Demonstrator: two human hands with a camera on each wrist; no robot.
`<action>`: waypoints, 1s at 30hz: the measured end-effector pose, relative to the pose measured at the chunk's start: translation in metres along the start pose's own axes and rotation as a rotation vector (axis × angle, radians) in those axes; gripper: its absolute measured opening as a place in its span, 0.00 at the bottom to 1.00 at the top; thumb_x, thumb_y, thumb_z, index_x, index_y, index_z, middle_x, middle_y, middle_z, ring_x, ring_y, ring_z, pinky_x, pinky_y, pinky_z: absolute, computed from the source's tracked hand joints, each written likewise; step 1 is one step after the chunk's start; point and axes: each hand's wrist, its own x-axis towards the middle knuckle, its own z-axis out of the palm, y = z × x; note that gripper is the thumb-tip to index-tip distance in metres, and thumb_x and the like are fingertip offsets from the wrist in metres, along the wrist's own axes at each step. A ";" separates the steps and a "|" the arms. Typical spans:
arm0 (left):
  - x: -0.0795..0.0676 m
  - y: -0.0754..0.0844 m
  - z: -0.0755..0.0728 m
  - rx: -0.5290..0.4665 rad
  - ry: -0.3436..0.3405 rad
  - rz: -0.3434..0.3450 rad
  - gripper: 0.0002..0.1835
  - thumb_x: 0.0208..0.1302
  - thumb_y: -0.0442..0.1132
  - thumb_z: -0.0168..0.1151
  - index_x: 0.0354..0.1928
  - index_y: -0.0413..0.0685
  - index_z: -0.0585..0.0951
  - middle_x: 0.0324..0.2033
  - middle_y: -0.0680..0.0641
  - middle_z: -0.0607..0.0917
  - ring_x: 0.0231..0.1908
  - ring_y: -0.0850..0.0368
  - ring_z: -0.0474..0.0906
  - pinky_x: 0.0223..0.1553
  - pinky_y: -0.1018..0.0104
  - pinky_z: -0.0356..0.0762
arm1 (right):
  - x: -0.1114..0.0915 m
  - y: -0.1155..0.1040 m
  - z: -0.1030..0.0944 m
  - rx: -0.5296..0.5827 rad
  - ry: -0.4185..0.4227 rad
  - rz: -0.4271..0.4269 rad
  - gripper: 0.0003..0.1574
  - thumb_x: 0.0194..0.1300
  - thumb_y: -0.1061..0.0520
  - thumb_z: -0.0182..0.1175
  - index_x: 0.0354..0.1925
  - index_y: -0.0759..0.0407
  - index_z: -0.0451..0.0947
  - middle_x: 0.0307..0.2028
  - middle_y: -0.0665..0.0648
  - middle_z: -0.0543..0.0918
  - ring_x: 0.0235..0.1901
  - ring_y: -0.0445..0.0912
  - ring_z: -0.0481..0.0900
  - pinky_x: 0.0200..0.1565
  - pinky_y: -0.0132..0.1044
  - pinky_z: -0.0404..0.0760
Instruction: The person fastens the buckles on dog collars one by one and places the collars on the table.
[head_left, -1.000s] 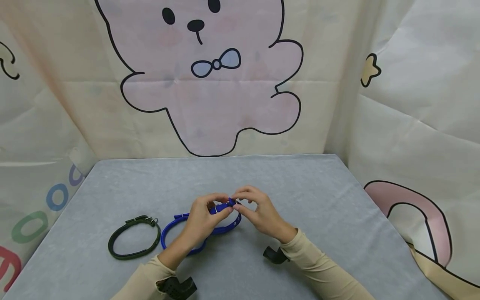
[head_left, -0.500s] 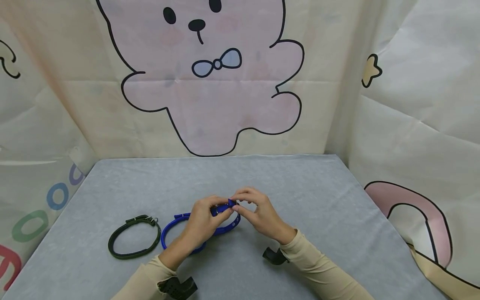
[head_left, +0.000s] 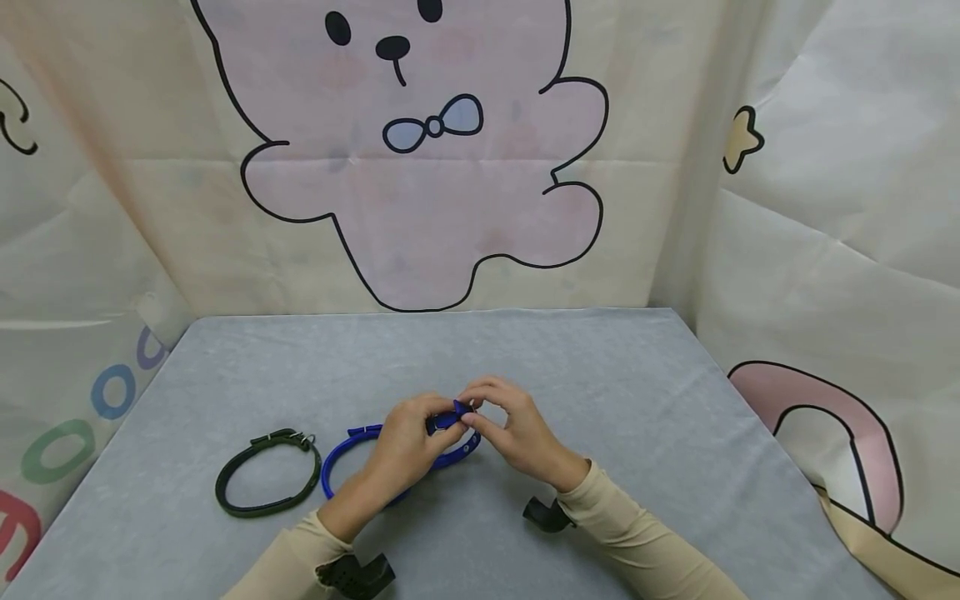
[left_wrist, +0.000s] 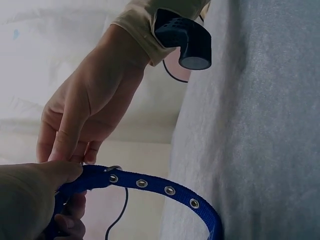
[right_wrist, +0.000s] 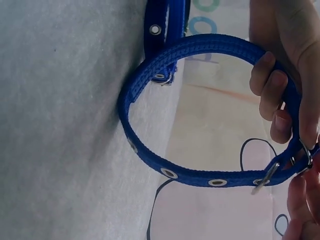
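Note:
A blue collar with metal eyelets is held up in a loop between both hands. My left hand grips its band near the metal buckle, fingers curled round it in the right wrist view. Thumb and fingers of my right hand pinch the strap end by the buckle. A metal ring hangs on the band close by. The fingers partly hide the buckle. Behind my left forearm, a second blue collar lies looped on the table, partly covered.
To the left, a dark green collar lies in a loop on the grey cloth-covered table. Printed curtains stand at the back and both sides. Each wrist bears a black camera mount.
My left hand has turned and shifted slightly right, covering more of the held collar's buckle end. The right fingers have moved slightly left with the strap tip. The green collar stays put.

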 end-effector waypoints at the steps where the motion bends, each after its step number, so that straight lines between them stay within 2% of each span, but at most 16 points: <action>1: 0.000 0.000 0.001 0.009 0.001 0.003 0.05 0.61 0.40 0.73 0.38 0.50 0.90 0.30 0.53 0.86 0.24 0.68 0.70 0.28 0.74 0.70 | 0.000 0.000 0.000 -0.010 0.002 -0.006 0.12 0.69 0.62 0.64 0.50 0.55 0.83 0.49 0.55 0.84 0.46 0.46 0.80 0.51 0.43 0.79; 4: 0.000 0.000 0.002 0.031 -0.003 0.004 0.03 0.61 0.40 0.74 0.36 0.51 0.89 0.27 0.54 0.85 0.23 0.70 0.67 0.27 0.74 0.68 | -0.001 -0.001 0.001 -0.043 0.007 -0.025 0.12 0.68 0.62 0.65 0.50 0.55 0.83 0.49 0.54 0.84 0.48 0.46 0.81 0.52 0.44 0.79; 8: 0.001 0.001 0.002 0.046 -0.008 -0.008 0.03 0.60 0.40 0.74 0.36 0.52 0.90 0.26 0.55 0.84 0.23 0.69 0.66 0.27 0.74 0.67 | -0.002 0.000 0.001 -0.050 0.013 -0.047 0.13 0.68 0.64 0.65 0.50 0.56 0.83 0.49 0.55 0.84 0.46 0.46 0.80 0.47 0.39 0.79; 12: 0.001 0.001 0.004 0.100 -0.040 -0.008 0.05 0.61 0.41 0.74 0.38 0.51 0.90 0.30 0.53 0.88 0.27 0.62 0.78 0.30 0.70 0.74 | -0.002 0.000 0.000 -0.012 0.046 -0.061 0.14 0.68 0.66 0.63 0.51 0.58 0.82 0.47 0.57 0.84 0.42 0.46 0.78 0.42 0.36 0.77; 15: 0.000 0.000 0.004 0.092 -0.062 -0.037 0.10 0.61 0.41 0.74 0.44 0.51 0.90 0.39 0.50 0.91 0.37 0.57 0.85 0.38 0.65 0.81 | 0.000 0.000 -0.002 0.043 0.071 -0.015 0.13 0.69 0.67 0.61 0.51 0.61 0.81 0.45 0.59 0.84 0.42 0.47 0.78 0.42 0.37 0.78; 18: 0.001 -0.002 0.002 0.002 -0.061 -0.098 0.14 0.61 0.40 0.73 0.49 0.50 0.89 0.44 0.50 0.91 0.29 0.58 0.81 0.34 0.66 0.79 | 0.002 0.001 -0.005 0.096 0.070 0.071 0.12 0.72 0.66 0.58 0.52 0.61 0.79 0.46 0.60 0.84 0.45 0.47 0.79 0.46 0.38 0.79; 21: 0.002 -0.003 0.001 -0.075 -0.034 -0.121 0.13 0.61 0.38 0.73 0.49 0.49 0.88 0.43 0.51 0.91 0.29 0.61 0.80 0.35 0.67 0.78 | 0.005 0.003 -0.006 0.139 0.049 0.127 0.11 0.76 0.64 0.54 0.54 0.60 0.76 0.48 0.60 0.83 0.50 0.49 0.80 0.52 0.41 0.79; 25: 0.003 -0.005 0.002 -0.113 0.006 -0.115 0.10 0.62 0.35 0.72 0.45 0.50 0.86 0.41 0.52 0.90 0.43 0.60 0.85 0.47 0.59 0.82 | 0.006 0.006 -0.007 0.212 0.027 0.146 0.11 0.80 0.62 0.47 0.56 0.63 0.69 0.50 0.62 0.83 0.52 0.52 0.81 0.54 0.43 0.79; 27: 0.003 -0.005 0.001 -0.121 0.014 -0.102 0.09 0.62 0.35 0.72 0.44 0.51 0.86 0.40 0.52 0.90 0.42 0.60 0.85 0.46 0.59 0.82 | 0.006 0.007 -0.007 0.251 0.019 0.163 0.12 0.81 0.62 0.44 0.57 0.64 0.65 0.50 0.64 0.84 0.51 0.52 0.82 0.52 0.43 0.81; 30: 0.003 -0.006 0.002 -0.111 0.023 -0.073 0.07 0.63 0.35 0.71 0.42 0.52 0.85 0.39 0.51 0.90 0.36 0.62 0.82 0.39 0.65 0.80 | 0.005 0.009 -0.006 0.293 0.013 0.196 0.12 0.82 0.61 0.41 0.58 0.64 0.61 0.50 0.67 0.84 0.48 0.55 0.84 0.47 0.45 0.85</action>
